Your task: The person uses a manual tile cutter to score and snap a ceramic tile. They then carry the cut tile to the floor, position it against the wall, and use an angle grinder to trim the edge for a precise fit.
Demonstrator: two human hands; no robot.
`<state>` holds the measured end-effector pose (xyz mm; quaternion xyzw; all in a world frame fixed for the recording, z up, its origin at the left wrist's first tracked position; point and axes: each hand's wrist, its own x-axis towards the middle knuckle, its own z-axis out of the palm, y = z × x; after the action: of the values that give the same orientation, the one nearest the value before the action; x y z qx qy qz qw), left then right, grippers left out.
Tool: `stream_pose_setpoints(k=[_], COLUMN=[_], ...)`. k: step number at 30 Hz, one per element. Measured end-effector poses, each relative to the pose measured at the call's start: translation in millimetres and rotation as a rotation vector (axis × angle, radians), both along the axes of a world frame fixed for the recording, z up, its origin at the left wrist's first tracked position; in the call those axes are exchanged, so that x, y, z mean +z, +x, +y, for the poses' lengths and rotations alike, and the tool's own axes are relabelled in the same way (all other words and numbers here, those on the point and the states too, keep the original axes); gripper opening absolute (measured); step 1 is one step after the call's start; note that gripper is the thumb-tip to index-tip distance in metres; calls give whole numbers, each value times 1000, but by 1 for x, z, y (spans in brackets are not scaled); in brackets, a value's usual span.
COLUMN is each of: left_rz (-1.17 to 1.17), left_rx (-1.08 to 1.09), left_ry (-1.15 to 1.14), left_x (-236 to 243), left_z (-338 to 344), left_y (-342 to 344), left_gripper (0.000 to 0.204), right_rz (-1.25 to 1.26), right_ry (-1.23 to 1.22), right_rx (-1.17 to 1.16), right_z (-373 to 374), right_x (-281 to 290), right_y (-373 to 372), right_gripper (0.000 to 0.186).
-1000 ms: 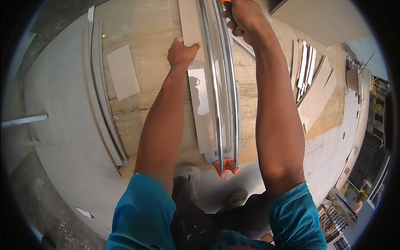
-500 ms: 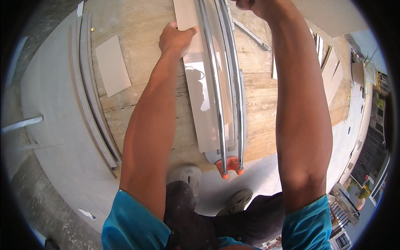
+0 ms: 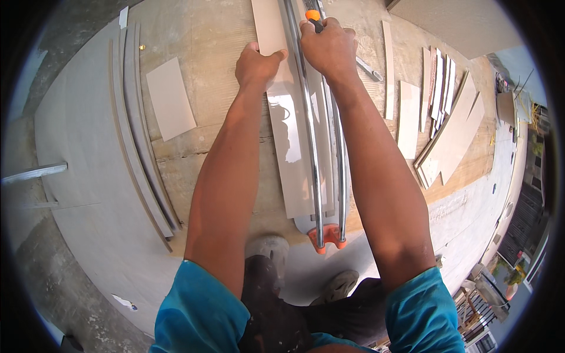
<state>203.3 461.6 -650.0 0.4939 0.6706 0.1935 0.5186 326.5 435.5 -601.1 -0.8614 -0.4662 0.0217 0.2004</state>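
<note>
A manual tile cutter with two chrome rails (image 3: 312,153) and an orange end bracket (image 3: 321,236) runs lengthwise in front of me. Beneath the rails lies a long, glossy beige tile (image 3: 287,170). My left hand (image 3: 257,66) grips the tile's left edge, thumb on top; some of its fingers are hidden. Over the rails, my right hand (image 3: 331,50) is closed around the cutter's handle (image 3: 313,16), which has an orange tip and black body. Much of that handle is covered by my fingers.
Left of the cutter are a loose tile piece (image 3: 170,99) and long thin strips (image 3: 138,129). At right lie several cut tile pieces (image 3: 409,117), with a stack (image 3: 450,126) farther over. A grey metal bar (image 3: 369,69) rests beside my right hand. My shoes stand near the bracket.
My right hand has come down and left from the upper edge to the rails, where it now grips the handle. My left hand stays on the tile's edge. The view has shifted slightly.
</note>
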Motion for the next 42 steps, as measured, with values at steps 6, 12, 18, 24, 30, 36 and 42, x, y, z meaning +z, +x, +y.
stream_pose_setpoints(k=[6, 12, 18, 24, 30, 36, 42], left_rz=[-44, -78, -52, -53, 33, 196, 299], left_rx=[103, 81, 76, 82, 37, 20, 52], left_ry=[49, 7, 7, 19, 65, 91, 269], left_x=[-24, -16, -14, -20, -6, -25, -42], left_z=[2, -1, 0, 1, 3, -12, -17], left_y=[-3, 2, 1, -2, -1, -24, 3], left_gripper=[51, 51, 51, 54, 60, 62, 66], right_rz=[748, 647, 592, 620, 478, 606, 958], right_ry=[-157, -198, -205, -206, -250, -247, -189], right_rx=[-40, -71, -36, -38, -2, 185, 283], right_z=[2, -4, -4, -4, -5, 2, 4], right_x=[18, 27, 26, 24, 29, 57, 92], right_y=[3, -1, -3, -1, -2, 6, 26], right_gripper=[50, 50, 49, 51, 54, 36, 15])
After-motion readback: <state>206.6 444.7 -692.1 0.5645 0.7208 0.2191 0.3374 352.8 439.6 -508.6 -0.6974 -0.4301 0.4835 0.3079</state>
